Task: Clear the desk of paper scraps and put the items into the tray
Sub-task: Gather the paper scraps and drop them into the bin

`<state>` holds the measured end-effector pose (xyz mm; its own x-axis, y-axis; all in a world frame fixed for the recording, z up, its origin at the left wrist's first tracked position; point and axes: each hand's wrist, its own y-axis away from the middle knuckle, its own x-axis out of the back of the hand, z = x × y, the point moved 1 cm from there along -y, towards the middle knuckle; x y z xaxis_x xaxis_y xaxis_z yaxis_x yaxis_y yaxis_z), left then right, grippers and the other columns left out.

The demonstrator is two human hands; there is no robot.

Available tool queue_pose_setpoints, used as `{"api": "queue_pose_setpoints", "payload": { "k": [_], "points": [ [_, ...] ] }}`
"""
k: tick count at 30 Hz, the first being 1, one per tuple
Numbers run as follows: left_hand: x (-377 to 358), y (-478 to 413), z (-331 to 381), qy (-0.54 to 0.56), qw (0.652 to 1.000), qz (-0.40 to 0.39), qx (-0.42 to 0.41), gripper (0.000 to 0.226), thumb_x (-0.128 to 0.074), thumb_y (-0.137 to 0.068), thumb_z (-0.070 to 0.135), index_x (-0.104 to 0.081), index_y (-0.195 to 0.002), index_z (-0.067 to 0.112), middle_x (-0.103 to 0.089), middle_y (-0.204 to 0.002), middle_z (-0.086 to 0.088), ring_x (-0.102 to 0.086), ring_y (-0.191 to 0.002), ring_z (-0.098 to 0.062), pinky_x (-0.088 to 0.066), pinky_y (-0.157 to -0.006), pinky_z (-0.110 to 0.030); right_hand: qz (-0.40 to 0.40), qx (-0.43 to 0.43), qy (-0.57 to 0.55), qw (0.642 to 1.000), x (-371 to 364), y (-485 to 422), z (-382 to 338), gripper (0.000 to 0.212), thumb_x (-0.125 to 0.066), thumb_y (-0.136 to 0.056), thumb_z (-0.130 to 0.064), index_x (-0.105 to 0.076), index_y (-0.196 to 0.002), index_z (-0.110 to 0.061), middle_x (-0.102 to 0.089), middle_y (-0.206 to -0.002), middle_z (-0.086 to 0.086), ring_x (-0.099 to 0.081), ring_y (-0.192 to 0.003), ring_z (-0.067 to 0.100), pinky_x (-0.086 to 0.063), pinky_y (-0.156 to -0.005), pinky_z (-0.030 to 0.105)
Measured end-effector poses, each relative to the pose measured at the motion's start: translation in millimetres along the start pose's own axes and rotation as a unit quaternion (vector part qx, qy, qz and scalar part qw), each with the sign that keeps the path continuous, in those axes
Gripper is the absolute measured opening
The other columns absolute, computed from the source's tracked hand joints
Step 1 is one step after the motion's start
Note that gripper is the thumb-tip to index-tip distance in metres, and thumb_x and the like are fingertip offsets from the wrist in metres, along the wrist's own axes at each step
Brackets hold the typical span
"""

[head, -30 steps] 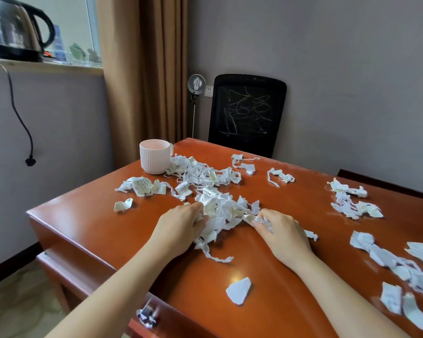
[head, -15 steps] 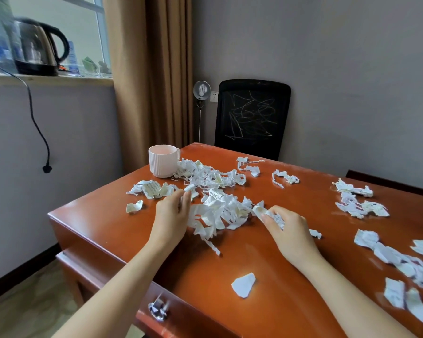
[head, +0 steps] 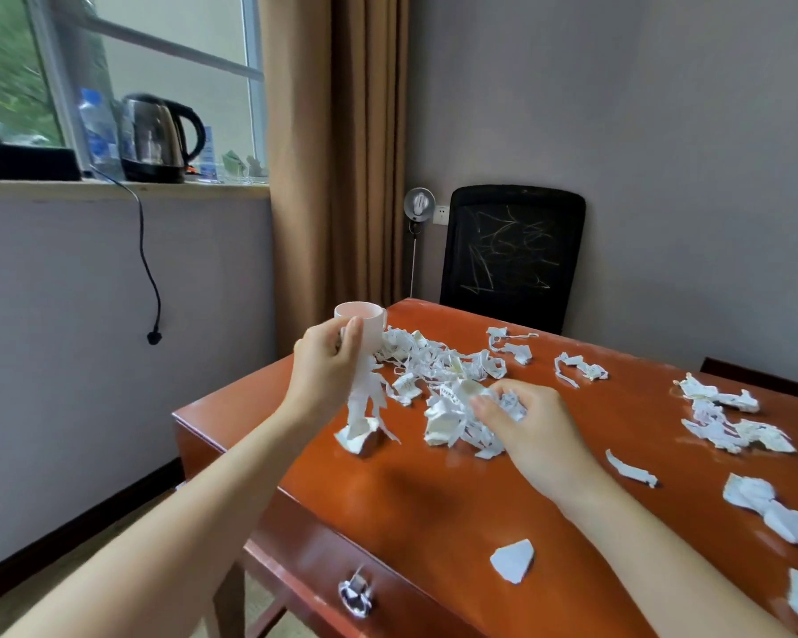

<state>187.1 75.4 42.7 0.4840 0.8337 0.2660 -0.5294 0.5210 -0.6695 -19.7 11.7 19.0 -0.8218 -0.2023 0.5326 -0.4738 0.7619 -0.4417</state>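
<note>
Fingers pinched shut, the left hand [head: 325,361] held a dangling bunch of paper scraps [head: 365,407] above the desk [head: 434,508] at ten o'clock, likely for carrying off, while the right hand [head: 533,432] curled round the central clump [head: 450,419], tray unseen.

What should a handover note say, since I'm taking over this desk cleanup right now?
The left grip is raised over the desk, holding a bunch of paper strips that dangles to the surface. The right grip rests on the desk, fingers curled round a clump of scraps.
More scraps lie beside the cup, along the right side, and a single scrap near the front edge.
Done: nothing visibly cleared.
Left: gather all scraps, put the cup away; no tray is in view.
</note>
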Motion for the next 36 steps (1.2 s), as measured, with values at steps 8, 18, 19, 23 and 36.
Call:
{"api": "queue_pose_setpoints", "payload": {
  "k": [8,18,19,23,36],
  "points": [
    [33,-14,0,0.028,0.999,0.012,0.026,0.04,-0.045,-0.097,0.017,-0.056,-0.065,-0.005,-0.028,-0.05,0.002,-0.034,-0.041,-0.008,-0.029,-0.038,-0.003,-0.026,0.022,0.009,0.999,-48,-20,-47,0.032,-0.054,-0.09,-0.039,-0.063,-0.096,-0.009,-0.063,-0.117,0.01,-0.042,-0.107,-0.001,-0.043,-0.068,0.009],
    [123,-16,-39,0.025,0.997,0.023,0.067,0.043,-0.043,-0.098,0.024,-0.026,-0.059,0.015,-0.023,-0.055,-0.001,-0.024,-0.055,-0.019,-0.023,-0.056,-0.033,-0.128,0.042,-0.063,0.989,-120,-26,-97,0.028,-0.055,-0.09,-0.038,-0.065,-0.082,-0.012,-0.064,-0.085,0.002,-0.06,-0.079,0.015,-0.049,-0.071,0.022],
    [138,-12,-45,0.027,0.997,0.03,0.073,0.043,-0.043,-0.098,0.024,-0.025,-0.059,0.016,-0.023,-0.054,0.001,-0.023,-0.054,-0.017,-0.022,-0.055,-0.032,-0.14,0.048,-0.075,0.986,-129,-26,-102,0.027,-0.056,-0.09,-0.036,-0.064,-0.076,-0.015,-0.064,-0.076,-0.002,-0.059,-0.069,0.011,-0.051,-0.061,0.027],
    [197,12,-74,0.019,0.991,0.062,0.116,0.044,-0.043,-0.097,0.023,-0.027,-0.057,0.017,-0.024,-0.043,0.012,-0.021,-0.042,-0.008,-0.02,-0.048,-0.024,-0.19,0.077,-0.109,0.973,-175,-17,-121,0.031,-0.057,-0.09,-0.029,-0.057,-0.061,-0.02,-0.056,-0.05,-0.017,-0.052,-0.051,-0.004,-0.038,-0.047,0.009],
    [304,146,-192,-0.097,0.957,0.098,0.256,0.045,-0.048,-0.095,0.027,-0.031,-0.057,0.01,-0.026,-0.052,0.003,-0.025,-0.051,-0.014,-0.024,-0.052,-0.03,-0.403,0.021,-0.1,0.909,-356,54,-134,0.038,-0.058,-0.086,-0.041,-0.049,-0.056,-0.018,-0.037,-0.037,-0.012,-0.032,-0.038,0.005,-0.025,-0.043,0.018]
  ]
}}
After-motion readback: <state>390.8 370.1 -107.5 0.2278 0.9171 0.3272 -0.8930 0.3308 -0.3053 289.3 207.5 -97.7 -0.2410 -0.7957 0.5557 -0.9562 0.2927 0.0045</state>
